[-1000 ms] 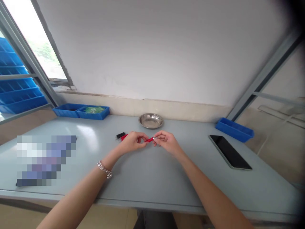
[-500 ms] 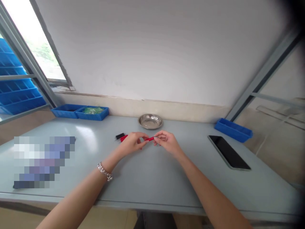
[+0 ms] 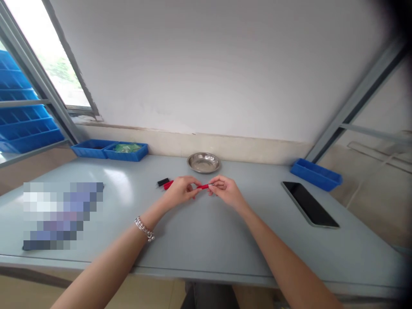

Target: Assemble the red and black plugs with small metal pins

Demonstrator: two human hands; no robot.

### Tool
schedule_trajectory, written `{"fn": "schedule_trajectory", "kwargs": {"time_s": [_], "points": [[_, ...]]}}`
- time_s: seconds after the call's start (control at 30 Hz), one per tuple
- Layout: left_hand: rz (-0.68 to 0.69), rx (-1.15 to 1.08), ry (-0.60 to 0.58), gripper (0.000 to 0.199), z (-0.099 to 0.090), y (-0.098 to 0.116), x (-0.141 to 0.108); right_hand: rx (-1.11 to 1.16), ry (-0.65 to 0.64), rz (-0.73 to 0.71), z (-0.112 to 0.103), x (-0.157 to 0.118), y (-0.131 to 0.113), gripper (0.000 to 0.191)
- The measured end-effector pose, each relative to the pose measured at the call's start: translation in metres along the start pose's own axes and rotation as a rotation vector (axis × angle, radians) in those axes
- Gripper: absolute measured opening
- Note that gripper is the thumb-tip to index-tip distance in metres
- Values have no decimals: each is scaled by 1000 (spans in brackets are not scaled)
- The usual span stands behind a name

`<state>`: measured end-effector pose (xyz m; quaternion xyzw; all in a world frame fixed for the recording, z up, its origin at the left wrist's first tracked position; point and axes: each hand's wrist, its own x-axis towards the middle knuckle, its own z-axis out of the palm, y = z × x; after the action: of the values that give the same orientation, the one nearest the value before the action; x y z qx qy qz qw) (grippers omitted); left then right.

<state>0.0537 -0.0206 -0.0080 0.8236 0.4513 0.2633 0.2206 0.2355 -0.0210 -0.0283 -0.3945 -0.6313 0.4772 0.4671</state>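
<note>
Over the middle of the table (image 3: 199, 240), my two hands hold a slim red piece with a metallic tip (image 3: 203, 186) between them; its exact kind is too small to make out. My left hand (image 3: 180, 189), a silver bracelet at its wrist, pinches the left end. On the right end, by the metallic tip, the thumb and fingers of my right hand (image 3: 227, 189) are closed. Just beyond my left hand lie a black piece (image 3: 163, 182) with thin metal ends and red pieces (image 3: 168, 185), partly hidden by that hand.
A round steel dish (image 3: 204, 163) stands behind my hands. At the back left are blue trays (image 3: 125, 157), one holding green plastic packets. Another blue tray (image 3: 317, 175) and a dark-screened tablet (image 3: 309, 205) sit on the right. A pixelated item (image 3: 62, 214) lies left.
The view has shifted very slightly. Both hands keep their pinch on the slim red piece, with hardly any movement.
</note>
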Motion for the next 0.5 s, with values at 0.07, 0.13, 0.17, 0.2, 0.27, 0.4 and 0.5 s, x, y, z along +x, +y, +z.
{"fn": "schedule_trajectory", "kwargs": {"time_s": [0.07,0.13,0.17,0.2,0.27,0.4,0.5], "points": [[22,6,17,18,1,-3,0,-10,3,1,0,0,2,13],[28,8,16,18,2,-5,1,-16,3,3,0,1,4,13],[25,9,9,18,2,-5,1,-19,3,5,0,1,5,13],[21,11,0,18,2,-5,1,-21,4,7,-1,1,6,14],[11,17,-18,18,1,-3,1,-26,5,13,-1,2,8,14],[-15,35,-35,19,-1,0,1,-48,-6,19,-1,2,9,14],[-34,41,-39,20,-1,0,0,-71,-9,17,-1,1,8,14]]}}
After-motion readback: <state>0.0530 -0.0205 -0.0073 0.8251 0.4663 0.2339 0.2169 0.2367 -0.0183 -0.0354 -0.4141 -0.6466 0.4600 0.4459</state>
